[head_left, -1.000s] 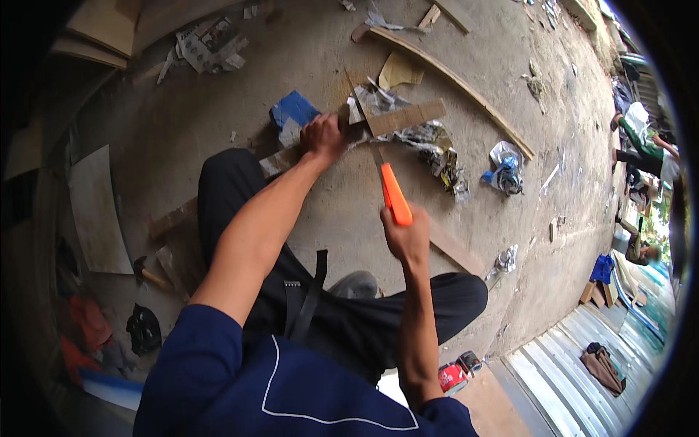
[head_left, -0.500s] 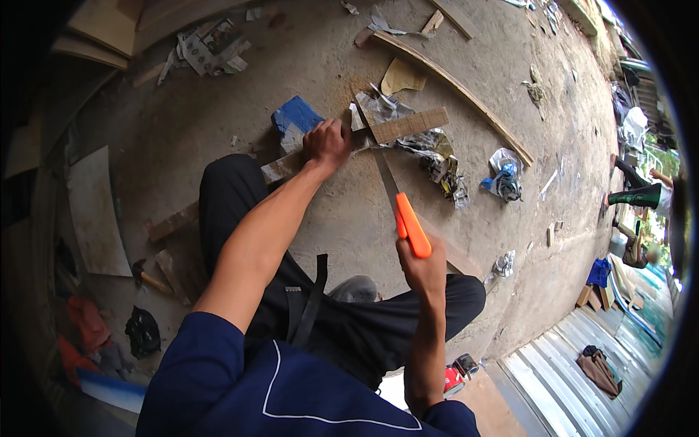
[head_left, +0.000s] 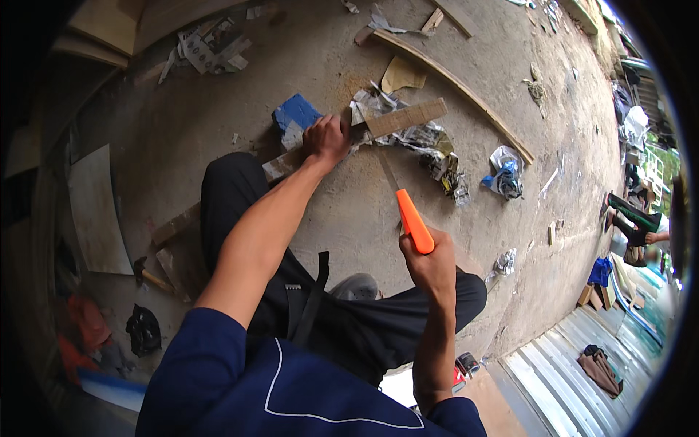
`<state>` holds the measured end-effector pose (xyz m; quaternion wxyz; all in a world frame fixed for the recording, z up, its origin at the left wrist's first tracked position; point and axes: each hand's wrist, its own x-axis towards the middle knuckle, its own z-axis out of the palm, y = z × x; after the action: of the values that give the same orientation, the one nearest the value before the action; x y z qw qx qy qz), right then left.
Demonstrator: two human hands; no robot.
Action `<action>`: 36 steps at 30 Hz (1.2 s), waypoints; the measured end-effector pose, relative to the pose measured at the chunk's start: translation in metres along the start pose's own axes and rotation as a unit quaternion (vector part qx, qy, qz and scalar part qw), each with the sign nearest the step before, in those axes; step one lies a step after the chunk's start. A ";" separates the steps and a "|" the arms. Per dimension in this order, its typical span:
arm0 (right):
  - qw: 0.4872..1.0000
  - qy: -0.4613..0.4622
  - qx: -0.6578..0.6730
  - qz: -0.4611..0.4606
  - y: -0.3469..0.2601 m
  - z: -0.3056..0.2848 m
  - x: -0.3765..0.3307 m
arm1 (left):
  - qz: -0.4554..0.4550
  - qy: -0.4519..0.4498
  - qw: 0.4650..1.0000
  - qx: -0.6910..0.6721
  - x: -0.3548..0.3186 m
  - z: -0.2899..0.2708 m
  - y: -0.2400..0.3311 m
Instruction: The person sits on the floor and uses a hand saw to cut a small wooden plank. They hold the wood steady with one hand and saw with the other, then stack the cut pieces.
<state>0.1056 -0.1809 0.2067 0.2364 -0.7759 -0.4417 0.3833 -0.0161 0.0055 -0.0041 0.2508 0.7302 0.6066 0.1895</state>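
My left hand (head_left: pixel 327 138) is closed on a wooden plank and presses it down near a blue block (head_left: pixel 295 111). The plank's free end (head_left: pixel 409 119) sticks out to the right, over crumpled newspaper. In my right hand (head_left: pixel 431 264) is a handsaw with an orange handle (head_left: pixel 413 220). Its blade (head_left: pixel 389 171) points away from me toward the plank, close to the right of my left hand. The blade is blurred, and its far end is not visible beyond the plank. Sawdust lies on the floor behind the plank.
A long wooden strip (head_left: pixel 466 91) lies beyond on the concrete floor. Crumpled paper (head_left: pixel 504 173) is to the right. A hammer (head_left: pixel 153 277) and a pale board (head_left: pixel 98 211) lie at the left. Corrugated metal sheets (head_left: pixel 561 371) are at lower right. Another person stands far right.
My right hand has shifted slightly right with the saw. The blade that stuck out past the plank no longer shows there. My left hand stays on the plank. The far person has moved.
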 end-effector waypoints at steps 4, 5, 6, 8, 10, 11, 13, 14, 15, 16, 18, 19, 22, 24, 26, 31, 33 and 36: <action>0.999 -0.018 0.007 0.038 0.007 0.021 0.061 | 0.030 0.002 0.999 -0.014 -0.011 0.000 0.007; 0.999 -0.015 0.007 0.031 0.005 0.024 0.061 | 0.021 -0.003 1.000 -0.023 -0.015 0.000 0.004; 1.000 -0.012 0.007 0.025 0.002 0.026 0.060 | 0.015 -0.005 1.000 -0.015 -0.013 0.001 0.000; 1.000 -0.003 0.003 0.008 -0.002 0.023 0.048 | 0.002 -0.011 1.000 -0.002 -0.009 0.004 -0.004; 1.000 0.007 -0.001 -0.019 -0.007 0.016 0.020 | -0.018 -0.010 1.000 0.010 -0.002 0.003 -0.002; 1.000 0.009 0.019 -0.006 -0.002 0.011 0.004 | -0.029 -0.016 0.999 0.015 -0.007 0.004 -0.001; 0.998 0.013 0.052 0.025 0.004 0.000 -0.020 | -0.021 -0.022 0.999 0.012 -0.016 0.007 -0.003; 0.998 0.017 0.043 0.030 0.004 0.002 -0.010 | -0.008 -0.014 1.000 0.010 -0.007 0.006 -0.001; 0.999 0.015 0.033 0.041 0.005 0.009 0.002 | 0.002 -0.003 1.000 0.004 -0.012 0.007 -0.001; 0.998 0.012 0.022 0.052 0.006 0.015 0.015 | -0.001 0.001 1.000 0.002 -0.010 0.007 -0.001; 0.999 0.010 0.039 0.031 0.010 0.013 0.034 | -0.010 0.007 1.000 -0.003 -0.006 0.005 0.000; 0.999 0.011 0.029 0.013 0.011 0.008 0.038 | -0.025 0.002 1.000 0.012 -0.003 0.003 0.003; 1.000 -0.005 0.008 0.015 0.010 0.009 0.020 | -0.042 -0.002 0.999 -0.007 0.001 0.002 -0.005; 1.000 0.000 0.009 -0.023 0.002 -0.001 -0.003 | -0.034 0.001 0.999 0.005 0.002 0.001 -0.004; 0.999 0.004 0.021 -0.024 0.005 -0.003 0.000 | -0.023 -0.001 1.000 0.011 0.001 0.001 -0.007; 0.999 0.003 -0.028 -0.027 -0.011 0.022 0.069 | 0.001 0.018 1.000 0.004 0.002 0.003 -0.001; 1.000 -0.003 -0.013 -0.011 -0.007 0.023 0.065 | 0.003 0.025 1.000 0.004 0.001 0.006 -0.005; 1.000 -0.013 0.002 0.002 0.012 0.022 0.062 | 0.006 0.067 0.998 -0.002 -0.002 0.010 -0.018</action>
<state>0.1134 -0.1323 0.1616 0.2318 -0.7710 -0.4427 0.3947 -0.0244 0.0050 -0.0229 0.2098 0.7190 0.6174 0.2404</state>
